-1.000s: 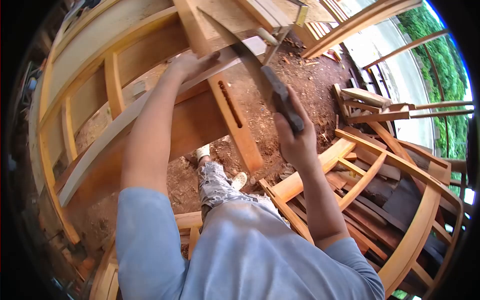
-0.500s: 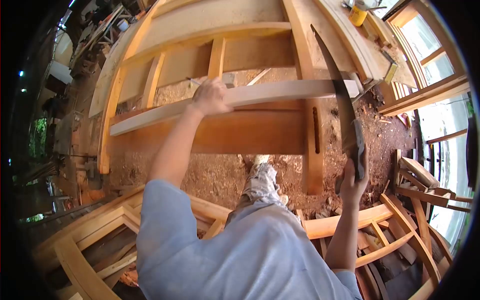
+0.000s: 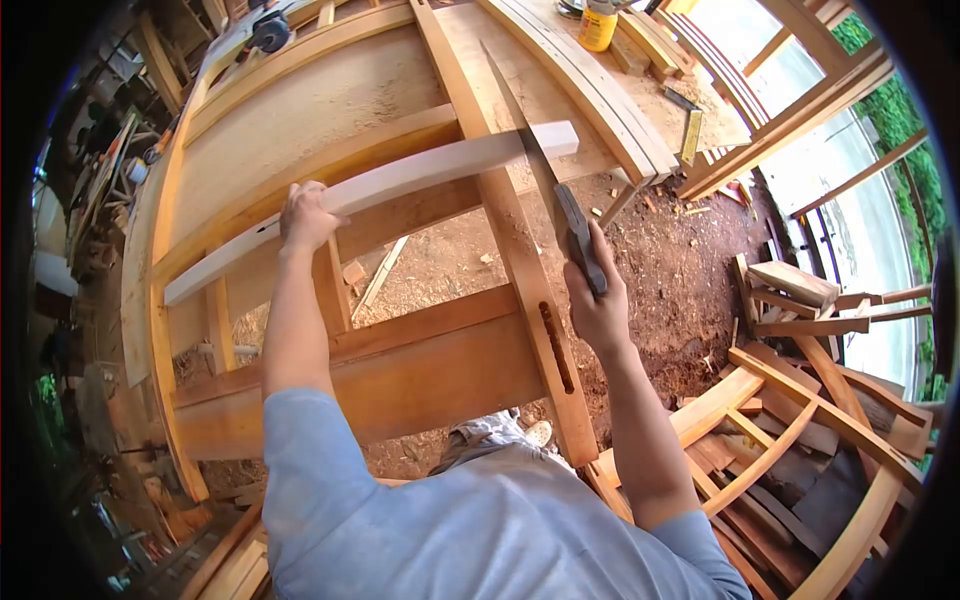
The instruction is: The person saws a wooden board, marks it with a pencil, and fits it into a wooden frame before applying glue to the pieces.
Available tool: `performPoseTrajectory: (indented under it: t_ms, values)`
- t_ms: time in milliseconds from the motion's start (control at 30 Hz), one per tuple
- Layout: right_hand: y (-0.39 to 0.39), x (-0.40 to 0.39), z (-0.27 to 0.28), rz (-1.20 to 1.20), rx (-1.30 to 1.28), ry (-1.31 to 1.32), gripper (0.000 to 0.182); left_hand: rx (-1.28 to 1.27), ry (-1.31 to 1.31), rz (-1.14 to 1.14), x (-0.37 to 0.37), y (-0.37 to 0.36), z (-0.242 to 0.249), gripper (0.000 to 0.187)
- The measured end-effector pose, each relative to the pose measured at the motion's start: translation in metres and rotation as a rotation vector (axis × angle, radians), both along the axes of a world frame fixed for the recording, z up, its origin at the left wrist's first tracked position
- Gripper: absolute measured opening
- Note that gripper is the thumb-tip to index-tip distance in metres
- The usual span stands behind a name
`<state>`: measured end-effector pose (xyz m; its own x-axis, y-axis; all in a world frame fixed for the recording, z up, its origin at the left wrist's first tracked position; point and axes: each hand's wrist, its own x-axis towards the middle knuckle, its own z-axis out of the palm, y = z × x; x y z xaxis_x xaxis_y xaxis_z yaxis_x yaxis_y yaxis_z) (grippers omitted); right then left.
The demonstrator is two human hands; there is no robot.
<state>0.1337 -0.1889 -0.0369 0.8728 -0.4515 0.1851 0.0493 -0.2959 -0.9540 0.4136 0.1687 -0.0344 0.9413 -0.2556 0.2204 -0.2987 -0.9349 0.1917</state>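
My left hand [image 3: 308, 215] is closed over a long pale strip of wood [image 3: 420, 165], left of its middle. The strip lies across a large varnished wooden frame [image 3: 510, 235], and its right end sticks out past the frame's right rail. A small dark tip shows on the strip just left of my fingers. My right hand [image 3: 602, 300] grips the dark handle of a hand saw [image 3: 543, 165]. Its blade points up and away, overlapping the strip near the right end in this view.
Beyond the saw, stacked boards [image 3: 570, 85] lie on a bench with a yellow container [image 3: 598, 25] and a try square [image 3: 690, 125]. A dark power tool [image 3: 270, 32] rests at the far left. Lower right, a curved wooden frame [image 3: 765, 440] stands over offcuts. Shavings cover the dirt floor.
My left hand and the strip have moved away from me along the frame, nearer the far crossbar. The saw has gone with them. The view has turned and shifted.
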Motion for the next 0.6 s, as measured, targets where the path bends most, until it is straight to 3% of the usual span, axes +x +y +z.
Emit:
performPoseTrajectory:
  t_ms: [267,367,433,533,600]
  values:
    - [0.008,0.082,0.009,0.007,0.088,0.062,0.062,0.013,-0.105,0.106,0.069,0.016,-0.024,0.063]
    - [0.006,0.083,0.009,-0.012,0.099,0.089,0.064,0.035,-0.017,0.019,0.078,0.014,-0.015,0.060]
    - [0.004,0.082,0.004,-0.010,0.075,0.059,0.064,0.197,-0.032,-0.127,0.079,-0.013,-0.002,0.055]
    - [0.002,0.085,0.021,0.009,-0.006,0.064,0.063,0.217,-0.016,-0.252,0.085,-0.087,0.002,0.039]
    - [0.003,0.078,0.041,0.009,0.002,0.078,0.063,0.206,0.012,-0.253,0.102,-0.092,-0.004,0.031]
